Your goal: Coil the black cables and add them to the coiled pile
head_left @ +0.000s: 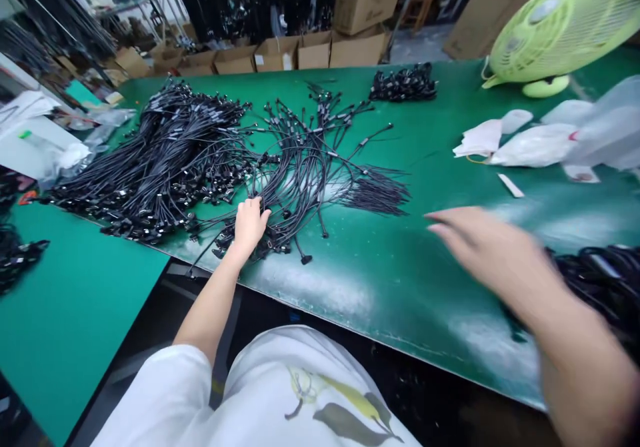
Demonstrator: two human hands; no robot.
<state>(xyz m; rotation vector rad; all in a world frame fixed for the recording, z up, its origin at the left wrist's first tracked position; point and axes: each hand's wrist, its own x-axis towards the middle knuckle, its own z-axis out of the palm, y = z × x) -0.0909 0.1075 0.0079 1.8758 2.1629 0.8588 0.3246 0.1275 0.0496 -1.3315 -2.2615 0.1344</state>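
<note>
My left hand (249, 223) reaches forward onto a spread heap of thin black cables (310, 167) on the green table (400, 273), its fingers curled round a few strands at the heap's near edge. My right hand (475, 243) hovers above the table to the right, blurred by motion, fingers stretched out flat and holding nothing. A larger pile of black cables (160, 157) lies further left. Just right of my right arm sits another bundle of black cables (600, 280).
A small black cable bundle (404, 83) lies at the table's far side. A lime-green fan (560, 27) stands at the back right, with white plastic bags (540, 143) in front of it. Cardboard boxes (300, 50) line the far edge. A second green table (70, 307) is at the left.
</note>
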